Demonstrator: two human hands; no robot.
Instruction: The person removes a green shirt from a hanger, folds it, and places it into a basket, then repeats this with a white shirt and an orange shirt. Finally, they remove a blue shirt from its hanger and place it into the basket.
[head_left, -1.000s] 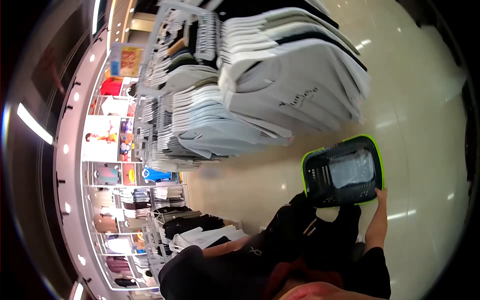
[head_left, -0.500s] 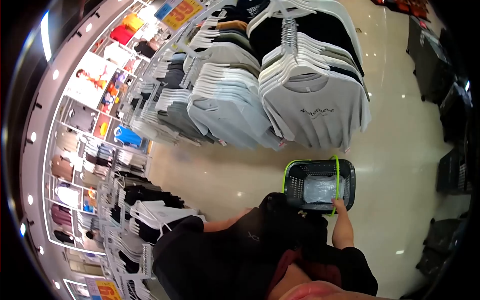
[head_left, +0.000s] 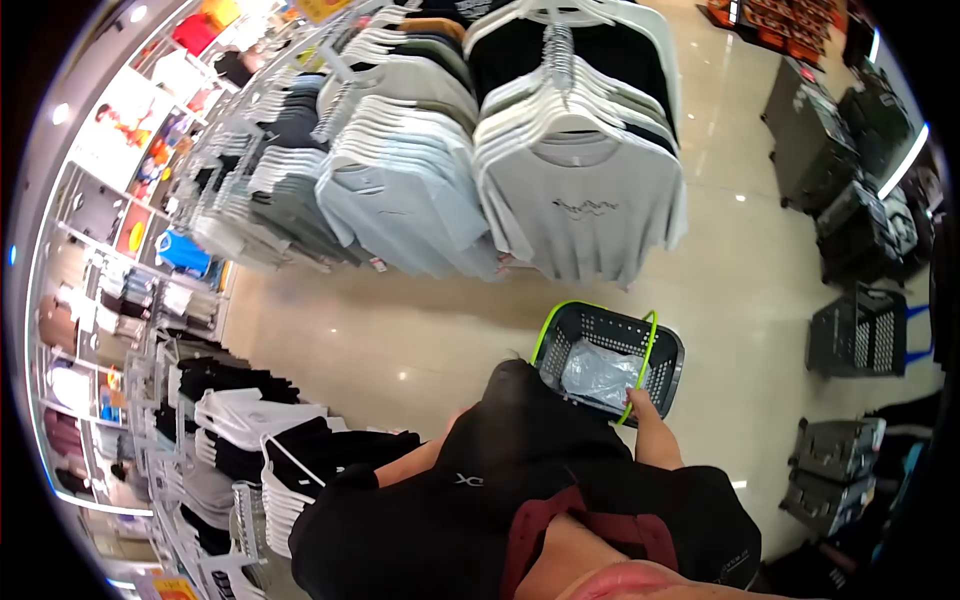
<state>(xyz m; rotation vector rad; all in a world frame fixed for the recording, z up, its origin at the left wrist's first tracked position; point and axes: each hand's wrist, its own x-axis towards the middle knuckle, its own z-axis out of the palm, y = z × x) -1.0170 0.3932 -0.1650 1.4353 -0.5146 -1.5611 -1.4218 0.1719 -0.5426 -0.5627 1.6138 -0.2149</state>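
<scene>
My right hand (head_left: 641, 404) is closed around the lime-green handle (head_left: 648, 358) of a black shopping basket (head_left: 668, 385). Inside the basket lies a clear plastic-wrapped package (head_left: 600, 372), pale grey in colour. The basket hangs in front of my body, slightly turned. My left forearm (head_left: 412, 464) reaches forward beside my black shirt, and the shirt hides the fingers of that hand. Just beyond the basket hangs a row of T-shirts, a grey printed T-shirt (head_left: 590, 215) at its front. Light blue T-shirts (head_left: 405, 215) hang to its left.
Several dark suitcases (head_left: 815, 120) line the right side, near another black basket with a blue handle (head_left: 860, 335). A rack of black and white clothes (head_left: 250, 415) stands at my left. Glossy tiled floor (head_left: 400, 320) runs between the racks. Lit wall shelves (head_left: 90, 290) fill the far left.
My view has turned to the right, so racks sit further left and more suitcases show. The basket has tilted and turned a little, still held by my right hand.
</scene>
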